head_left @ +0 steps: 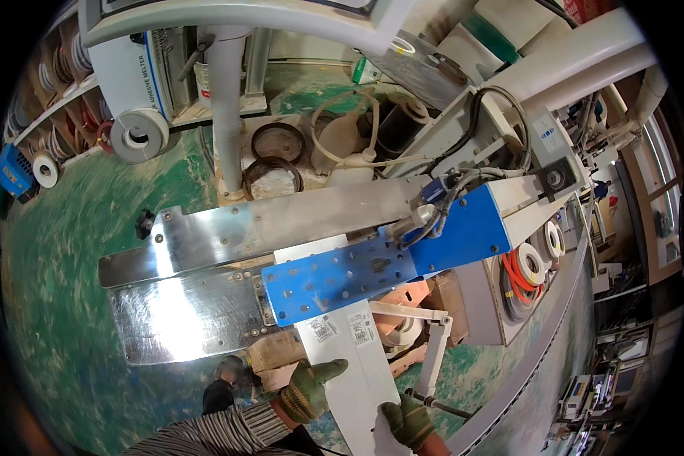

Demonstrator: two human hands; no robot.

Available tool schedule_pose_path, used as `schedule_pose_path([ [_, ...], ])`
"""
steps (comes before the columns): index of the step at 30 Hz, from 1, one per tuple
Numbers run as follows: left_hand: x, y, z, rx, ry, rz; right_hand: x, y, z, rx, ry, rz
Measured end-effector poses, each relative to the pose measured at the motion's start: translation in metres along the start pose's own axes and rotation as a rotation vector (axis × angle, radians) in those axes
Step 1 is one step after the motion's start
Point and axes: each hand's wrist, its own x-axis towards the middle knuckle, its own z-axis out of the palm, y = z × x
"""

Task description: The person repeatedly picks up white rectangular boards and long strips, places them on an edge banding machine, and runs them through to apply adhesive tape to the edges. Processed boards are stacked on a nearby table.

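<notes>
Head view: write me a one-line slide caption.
Gloved left hand and right hand hold a long white board that reaches under a blue plate.

The pale-streaked green floor [61, 251] carries a tan base [249, 126] bearing two dark rings [300, 182] and white jugs [338, 140]; higher up is a shiny metal worktop [182, 319], and whether the white panel [349, 372] rests on it is unclear
</notes>
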Motion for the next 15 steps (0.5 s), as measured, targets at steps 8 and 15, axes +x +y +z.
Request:
schedule_pose_path([
  [8, 0.029, 0.0, 0.036, -0.108, -0.004, -0.076, 0.019, 0.037, -0.03, 0.083, -0.107, 0.024],
  [15, 0.071, -0.017, 0.088, -0.331, 0.053, -0.163, 0.03, 0.064, -0.075, 0.173, -0.001, -0.05],
])
